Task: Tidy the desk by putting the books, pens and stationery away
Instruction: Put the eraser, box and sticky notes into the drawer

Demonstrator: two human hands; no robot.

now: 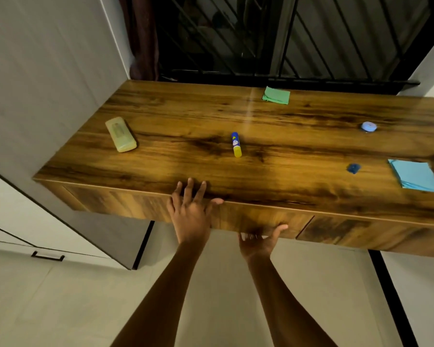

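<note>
Left hand [189, 209] lies flat on desk [161, 176] front edge, bare wood ahead | glue stick [236, 144] beyond its fingertips | pale case [120, 134] far left | right hand [259, 240] under drawer front [261, 219], open floor below

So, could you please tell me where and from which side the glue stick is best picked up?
Pinch the glue stick across its yellow middle, coming from above. It lies flat, blue cap pointing away, with bare desk on both long sides, so thumb and fingers can likely close on its round barrel.

left hand [189, 211]: bare, no rings | right hand [259, 242]: bare | forearms: bare, no sleeves or watch
</note>
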